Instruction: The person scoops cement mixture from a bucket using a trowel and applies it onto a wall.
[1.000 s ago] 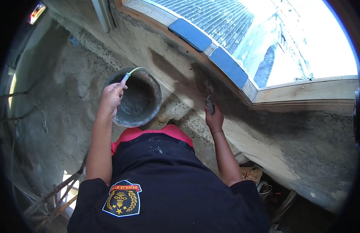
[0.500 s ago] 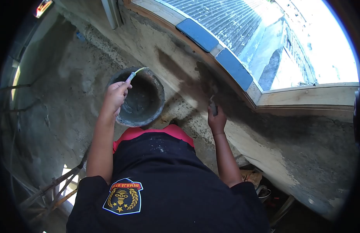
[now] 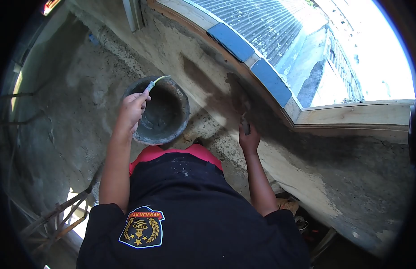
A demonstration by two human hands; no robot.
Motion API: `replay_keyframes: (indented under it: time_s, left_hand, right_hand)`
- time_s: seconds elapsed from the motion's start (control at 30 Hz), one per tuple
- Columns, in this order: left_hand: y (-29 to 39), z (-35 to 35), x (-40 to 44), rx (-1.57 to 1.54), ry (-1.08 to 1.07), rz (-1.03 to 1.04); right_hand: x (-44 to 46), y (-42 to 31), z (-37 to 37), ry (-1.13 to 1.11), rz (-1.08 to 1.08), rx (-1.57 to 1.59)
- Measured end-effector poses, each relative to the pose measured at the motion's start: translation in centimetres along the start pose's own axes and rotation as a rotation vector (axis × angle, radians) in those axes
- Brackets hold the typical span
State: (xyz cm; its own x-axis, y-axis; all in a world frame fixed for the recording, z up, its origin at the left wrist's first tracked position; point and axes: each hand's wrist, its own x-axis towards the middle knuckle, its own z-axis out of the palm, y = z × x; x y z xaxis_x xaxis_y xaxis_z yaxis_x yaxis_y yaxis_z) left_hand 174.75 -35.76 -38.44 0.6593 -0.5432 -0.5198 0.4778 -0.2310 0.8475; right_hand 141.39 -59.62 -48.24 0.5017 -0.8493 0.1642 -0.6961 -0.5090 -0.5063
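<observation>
My left hand [image 3: 132, 111] is closed around a small tool with a pale blue handle [image 3: 150, 86] and a thin, curved yellowish end; its exact kind is unclear. It hovers over the near left rim of a round dark bucket [image 3: 184, 105] with wet grey mortar [image 3: 159, 117] at the bottom. Over at the wall, my right hand [image 3: 249, 141] grips the grey handle of a trowel [image 3: 246, 127]. Its blade is hard to tell from the dark damp patch [image 3: 238, 94] on the wall below the window.
Two phone-like dark flat slabs [image 3: 230, 41] lie along the wooden window frame [image 3: 351, 115]. Rough plastered wall [image 3: 302, 170] runs down the right side. Poles [image 3: 60, 215] stand at lower left, and a sack [image 3: 288, 206] lies low on the right.
The view has shifted slightly. Both hands keep their holds and nearly the same places, the right hand still by the damp wall patch.
</observation>
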Motion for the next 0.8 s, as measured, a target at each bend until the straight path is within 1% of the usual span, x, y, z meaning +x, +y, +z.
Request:
replay_keyframes:
  time_s: [0.03, 0.07, 0.13, 0.17, 0.23, 0.37, 0.53, 0.57, 0.63, 0.67, 0.73, 0.77, 0.8]
  left_hand:
    - [-0.3, 0.0, 0.0, 0.005, -0.004, 0.01]
    - [-0.5, 0.1, 0.0, 0.004, -0.005, 0.007]
    - [-0.3, 0.3, -0.3, 0.019, 0.015, 0.015]
    - [-0.2, 0.3, -0.3, 0.021, 0.012, 0.023]
    - [0.1, 0.1, -0.3, 0.004, 0.008, 0.004]
    - [0.4, -0.1, -0.5, -0.009, 0.008, 0.0]
    - [0.0, -0.3, -0.6, 0.007, -0.005, 0.003]
    - [0.2, -0.5, -0.5, 0.004, -0.001, 0.013]
    - [0.1, -0.8, -0.9, -0.004, 0.004, 0.014]
    - [0.2, -0.8, -1.0, -0.009, 0.009, 0.015]
    - [0.4, -0.9, -1.1, -0.011, 0.019, 0.001]
    - [0.3, -0.9, -1.1, -0.009, 0.016, -0.004]
    - [0.3, -0.8, -1.0, -0.003, 0.009, 0.006]
  right_hand:
    - [0.4, -0.2, 0.1, 0.003, 0.055, -0.017]
    - [0.6, -0.2, 0.3, 0.001, 0.056, -0.02]
    - [0.4, 0.3, 1.2, -0.073, 0.072, -0.097]
    - [-0.1, 0.7, 1.4, -0.065, 0.072, -0.094]
    - [-1.1, 1.0, 1.5, -0.065, 0.01, -0.038]
    - [-1.4, -0.4, 0.1, -0.048, 0.0, 0.064]
    - [-1.0, 1.3, 0.1, 0.041, 0.118, -0.036]
    - [-1.5, 1.2, 0.3, 0.045, 0.108, -0.032]
    - [-3.8, 1.0, 0.3, 0.045, 0.164, 0.113]
    - [-3.5, 1.0, 0.2, 0.042, 0.157, 0.112]
    - [-3.4, 0.9, -0.2, 0.011, 0.047, 0.085]
    - [-3.0, 1.0, -0.2, 0.01, 0.052, 0.083]
    - [-2.0, 1.1, 0.2, 0.014, 0.009, 0.04]
